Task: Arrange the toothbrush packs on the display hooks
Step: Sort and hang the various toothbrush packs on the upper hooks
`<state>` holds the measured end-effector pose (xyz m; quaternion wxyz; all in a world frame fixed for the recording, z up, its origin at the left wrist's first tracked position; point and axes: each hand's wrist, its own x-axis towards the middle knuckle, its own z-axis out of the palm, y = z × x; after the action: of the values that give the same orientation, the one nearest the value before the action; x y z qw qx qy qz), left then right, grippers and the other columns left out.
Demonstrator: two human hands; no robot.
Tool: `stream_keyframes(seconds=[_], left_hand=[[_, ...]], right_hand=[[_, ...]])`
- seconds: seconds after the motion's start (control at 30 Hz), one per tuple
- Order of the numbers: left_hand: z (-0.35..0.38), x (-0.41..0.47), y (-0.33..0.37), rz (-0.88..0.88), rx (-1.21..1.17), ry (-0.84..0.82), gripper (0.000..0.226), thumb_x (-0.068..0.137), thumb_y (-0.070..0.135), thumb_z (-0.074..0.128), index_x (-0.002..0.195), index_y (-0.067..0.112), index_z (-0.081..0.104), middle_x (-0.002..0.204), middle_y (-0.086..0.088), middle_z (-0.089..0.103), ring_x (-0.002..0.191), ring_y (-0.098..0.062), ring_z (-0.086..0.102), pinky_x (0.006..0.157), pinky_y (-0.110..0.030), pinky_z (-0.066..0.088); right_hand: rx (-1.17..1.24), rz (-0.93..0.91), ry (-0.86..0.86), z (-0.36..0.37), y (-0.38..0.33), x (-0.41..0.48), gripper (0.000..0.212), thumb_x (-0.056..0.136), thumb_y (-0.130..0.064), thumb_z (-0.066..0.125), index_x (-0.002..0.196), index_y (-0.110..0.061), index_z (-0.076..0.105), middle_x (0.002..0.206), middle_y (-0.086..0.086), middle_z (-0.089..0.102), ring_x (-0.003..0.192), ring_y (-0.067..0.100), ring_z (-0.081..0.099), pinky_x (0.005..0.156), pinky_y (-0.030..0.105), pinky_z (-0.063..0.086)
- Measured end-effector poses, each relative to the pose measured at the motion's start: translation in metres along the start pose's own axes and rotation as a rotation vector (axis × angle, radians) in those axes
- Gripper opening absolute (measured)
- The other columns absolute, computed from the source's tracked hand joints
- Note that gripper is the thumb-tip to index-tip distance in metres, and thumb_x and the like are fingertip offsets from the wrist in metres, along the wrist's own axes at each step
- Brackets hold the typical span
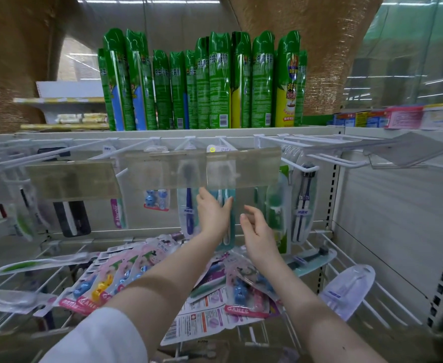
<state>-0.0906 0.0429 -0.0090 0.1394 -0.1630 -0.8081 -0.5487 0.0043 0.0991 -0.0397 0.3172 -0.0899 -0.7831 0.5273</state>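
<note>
Hands at frame centre, both raised to the hook row. Left hand (213,215) lies flat against a teal toothbrush pack (228,226) hanging from a hook, fingers (226,205) extended and pressed on its face, not curled around it. Right hand (257,229) just beside the pack's right edge, fingers loosely spread, holding nothing, apart from the pack. Blue-handled pack (189,213) hangs just left of the left hand; dark twin-brush pack (302,205) hangs right of centre, green pack (276,205) between it and the right hand. Clear price strip (202,167) runs across the hook fronts, centre of frame. White display hooks (319,153) stick out upper right, mostly bare. Pile of loose toothbrush packs (215,297) lies on the wire rack (346,271) in the lower half, pink kids' packs (105,284) lower left, one clear oval pack (348,292) lower right. Green spray cans (202,82) stand on the shelf above, top centre. White sleeve (102,336) at bottom left.
</note>
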Motion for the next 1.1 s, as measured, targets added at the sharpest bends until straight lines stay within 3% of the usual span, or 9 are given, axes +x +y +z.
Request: stream_keyframes(seconds=[0.2,0.47,0.63,1.0,1.1], left_hand=[[0.0,-0.007,-0.011,0.038,-0.024,-0.033,0.077,0.087,0.028,0.065,0.145,0.002,0.021,0.146,-0.017,0.033,0.134,-0.03,0.035,0.107,-0.035,0.03],[-0.004,-0.028,-0.026,0.066,-0.001,-0.078,0.074,0.089,0.03,0.062,0.145,0.006,0.021,0.147,-0.016,0.028,0.137,-0.028,0.03,0.11,-0.035,0.028],[-0.009,-0.04,-0.031,0.11,0.017,-0.059,0.071,0.09,0.032,0.06,0.146,0.008,0.023,0.15,-0.013,0.024,0.138,-0.027,0.029,0.113,-0.038,0.028],[-0.03,-0.069,-0.045,0.116,-0.086,-0.163,0.058,0.09,0.031,0.06,0.139,0.013,0.035,0.139,-0.005,0.039,0.127,-0.017,0.04,0.099,-0.022,0.031],[-0.038,-0.078,-0.05,0.105,-0.138,-0.196,0.055,0.09,0.029,0.061,0.137,0.014,0.037,0.137,-0.004,0.042,0.123,-0.016,0.045,0.102,-0.026,0.039]], right_hand=[[-0.019,0.018,0.002,0.004,0.005,0.001,0.038,0.1,-0.031,0.037,0.137,-0.021,0.039,0.133,0.0,0.05,0.113,0.006,0.045,0.094,0.024,0.035],[0.003,0.03,0.005,0.007,0.002,-0.005,0.037,0.1,-0.03,0.038,0.136,-0.021,0.04,0.118,-0.009,0.048,0.106,0.005,0.046,0.086,0.021,0.035],[0.013,0.04,0.019,0.01,0.0,-0.012,0.038,0.1,-0.03,0.038,0.137,-0.02,0.041,0.121,-0.008,0.048,0.108,0.005,0.045,0.09,0.022,0.035],[0.071,0.055,0.034,0.016,-0.01,-0.041,0.035,0.1,-0.028,0.038,0.135,-0.021,0.041,0.118,-0.009,0.046,0.111,0.006,0.045,0.085,0.018,0.036],[0.095,0.075,0.035,0.018,-0.012,-0.049,0.036,0.1,-0.028,0.039,0.136,-0.021,0.04,0.124,-0.004,0.047,0.112,0.008,0.047,0.072,0.007,0.038]])
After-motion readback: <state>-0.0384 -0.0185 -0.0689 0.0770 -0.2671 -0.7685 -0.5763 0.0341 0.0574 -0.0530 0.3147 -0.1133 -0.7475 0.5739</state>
